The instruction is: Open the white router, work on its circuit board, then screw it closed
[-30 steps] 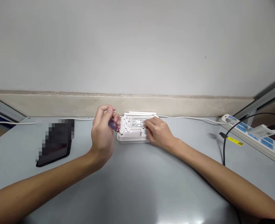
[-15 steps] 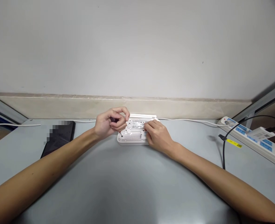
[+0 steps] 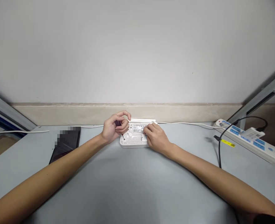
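Since a second ago the left hand (image 3: 115, 127) has curled tighter round the small screwdriver (image 3: 119, 125), its tip on the router (image 3: 135, 137), which the right hand (image 3: 156, 138) still presses flat on the counter (image 3: 137, 186).

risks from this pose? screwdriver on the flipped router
1. The left hand holds the small screwdriver only at its fingertips, tilted; the tip could slip off the white router.
2. The right hand pins one side only, so the router may slide on the smooth table.
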Demonstrator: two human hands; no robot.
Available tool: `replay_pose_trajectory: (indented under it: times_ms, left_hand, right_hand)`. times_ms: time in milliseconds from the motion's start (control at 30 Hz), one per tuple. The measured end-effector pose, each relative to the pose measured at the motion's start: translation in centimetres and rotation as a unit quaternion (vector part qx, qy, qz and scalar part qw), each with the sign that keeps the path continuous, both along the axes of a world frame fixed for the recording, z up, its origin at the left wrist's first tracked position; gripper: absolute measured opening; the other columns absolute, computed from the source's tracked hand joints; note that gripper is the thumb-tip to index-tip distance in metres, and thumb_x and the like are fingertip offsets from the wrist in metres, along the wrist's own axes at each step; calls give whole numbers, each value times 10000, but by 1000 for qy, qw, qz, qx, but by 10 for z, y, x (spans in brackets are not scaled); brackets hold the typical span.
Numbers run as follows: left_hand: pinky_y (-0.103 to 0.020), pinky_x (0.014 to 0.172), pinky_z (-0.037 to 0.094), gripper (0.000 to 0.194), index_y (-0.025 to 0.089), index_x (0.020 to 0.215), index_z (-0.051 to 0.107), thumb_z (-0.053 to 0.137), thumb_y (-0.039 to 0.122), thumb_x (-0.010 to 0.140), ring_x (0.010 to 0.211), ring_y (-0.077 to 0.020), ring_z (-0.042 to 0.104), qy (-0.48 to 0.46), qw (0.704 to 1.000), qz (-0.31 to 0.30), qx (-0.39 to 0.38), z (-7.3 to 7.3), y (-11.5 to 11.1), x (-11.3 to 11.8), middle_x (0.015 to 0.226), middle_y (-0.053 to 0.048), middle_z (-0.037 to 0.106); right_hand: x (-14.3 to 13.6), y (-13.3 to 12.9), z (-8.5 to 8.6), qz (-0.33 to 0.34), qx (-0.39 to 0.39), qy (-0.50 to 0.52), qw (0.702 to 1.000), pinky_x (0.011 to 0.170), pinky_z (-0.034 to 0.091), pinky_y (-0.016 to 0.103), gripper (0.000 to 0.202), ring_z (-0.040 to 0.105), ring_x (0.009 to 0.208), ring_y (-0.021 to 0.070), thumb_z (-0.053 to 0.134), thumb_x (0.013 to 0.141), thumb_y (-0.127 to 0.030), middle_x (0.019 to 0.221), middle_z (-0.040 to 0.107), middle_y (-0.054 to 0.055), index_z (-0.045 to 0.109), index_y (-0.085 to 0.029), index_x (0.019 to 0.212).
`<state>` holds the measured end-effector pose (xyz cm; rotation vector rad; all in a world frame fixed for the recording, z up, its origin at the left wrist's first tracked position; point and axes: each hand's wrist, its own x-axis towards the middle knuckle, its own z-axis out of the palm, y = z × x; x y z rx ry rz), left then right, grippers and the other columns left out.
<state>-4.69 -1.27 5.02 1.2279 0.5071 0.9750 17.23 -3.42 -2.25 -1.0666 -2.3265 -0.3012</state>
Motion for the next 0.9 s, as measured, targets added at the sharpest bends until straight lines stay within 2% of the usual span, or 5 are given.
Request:
replay_pose_trajectory:
  times_ms: [200,367,533,633,900]
  left_hand:
    - [-166,347,172,93,177,808,574,490,211,791,341,-65,177,-7,992,116,44,2,-4,14,415,90,258]
    - [-157,353,181,64,187,804,549,558,251,805,360,-55,253,-32,953,296,54,-1,-16,35,466,92,300]
    - [-132,395,238,152,201,809,475,533,323,878,410,-45,295,-83,917,386,51,-5,-24,41,527,92,306]
    - [-142,367,174,171,216,846,467,523,367,903,373,-50,201,-81,934,347,38,-2,-20,33,503,110,224]
    - [-166,335,179,63,175,760,566,578,236,771,339,-53,110,-7,997,70,5,5,1,4,418,120,160]
  right_hand:
    - [0,3,0,-12,-3,-23,1000,768,373,339,171,439,837,231,480,794,-61,887,581,100,595,-154,879]
    - [-1,2,2,-22,16,-31,999,758,376,341,173,449,835,237,495,774,-56,878,589,99,593,-151,879]
    - [-3,-1,-2,-31,26,-18,999,755,380,335,172,456,836,235,479,794,-54,878,590,99,588,-151,886]
    - [-3,-4,-7,-35,29,-8,999,781,380,344,169,454,847,240,468,816,-66,889,591,104,586,-151,902]
    - [-3,-5,-9,-32,32,7,999,788,379,356,174,461,856,242,448,839,-78,890,601,104,589,-152,910]
